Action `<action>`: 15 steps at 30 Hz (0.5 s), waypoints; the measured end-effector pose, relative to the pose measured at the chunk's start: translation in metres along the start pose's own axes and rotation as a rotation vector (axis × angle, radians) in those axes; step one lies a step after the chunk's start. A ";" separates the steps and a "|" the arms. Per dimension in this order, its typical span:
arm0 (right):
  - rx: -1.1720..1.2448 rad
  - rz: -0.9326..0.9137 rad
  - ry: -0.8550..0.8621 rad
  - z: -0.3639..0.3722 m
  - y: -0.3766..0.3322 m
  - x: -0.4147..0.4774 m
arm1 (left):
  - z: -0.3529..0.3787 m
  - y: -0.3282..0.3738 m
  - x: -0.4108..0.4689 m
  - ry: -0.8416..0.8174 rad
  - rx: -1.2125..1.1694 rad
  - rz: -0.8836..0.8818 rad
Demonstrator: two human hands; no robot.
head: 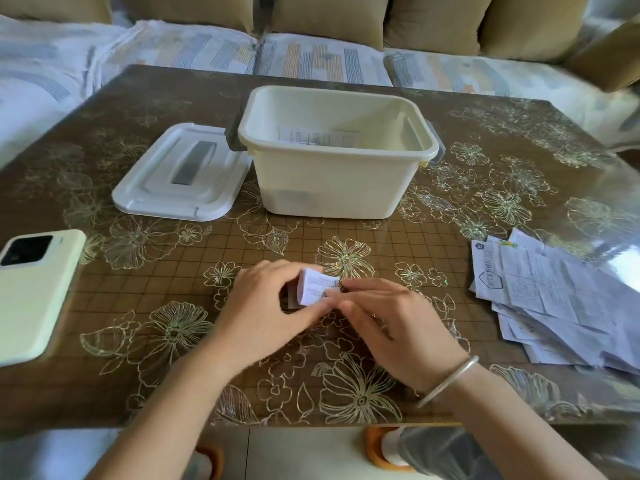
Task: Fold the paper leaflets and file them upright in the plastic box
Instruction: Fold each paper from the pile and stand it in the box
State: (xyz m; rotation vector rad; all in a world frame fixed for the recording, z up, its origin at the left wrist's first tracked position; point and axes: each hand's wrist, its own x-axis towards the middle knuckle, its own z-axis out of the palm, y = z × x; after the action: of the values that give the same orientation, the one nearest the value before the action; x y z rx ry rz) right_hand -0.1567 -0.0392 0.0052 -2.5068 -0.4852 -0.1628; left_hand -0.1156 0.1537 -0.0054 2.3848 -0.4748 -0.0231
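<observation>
Leaflet (317, 287), folded small, fold edge leftward, long axis unclear, is pinched between the hands: left hand (263, 306), right hand (391, 323).

bare tabletop (346, 233) lies between hands (263, 306) and open box (332, 183).
</observation>
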 end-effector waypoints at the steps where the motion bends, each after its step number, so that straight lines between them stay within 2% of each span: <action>1: -0.040 -0.027 -0.006 0.003 0.001 -0.002 | -0.010 -0.001 -0.002 -0.045 -0.096 -0.023; 3: -0.085 -0.064 -0.020 0.007 0.005 -0.004 | -0.023 -0.007 -0.003 -0.054 -0.215 -0.055; 5: -0.104 -0.078 -0.034 0.007 0.005 -0.005 | -0.027 -0.011 0.000 0.005 -0.191 -0.048; 7: -0.120 -0.096 -0.025 0.005 0.003 -0.002 | -0.025 -0.010 0.006 0.011 -0.084 -0.039; 10: -0.125 -0.093 -0.031 0.001 0.003 0.013 | -0.024 -0.003 0.014 -0.064 0.100 -0.028; 15: -0.125 0.086 -0.106 -0.006 -0.004 0.049 | -0.028 0.011 0.026 -0.173 0.268 -0.032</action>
State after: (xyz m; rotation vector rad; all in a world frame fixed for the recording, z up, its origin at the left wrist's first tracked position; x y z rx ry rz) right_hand -0.1126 -0.0246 0.0228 -2.6632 -0.4200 -0.0275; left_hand -0.0912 0.1548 0.0259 2.6665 -0.5504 -0.1923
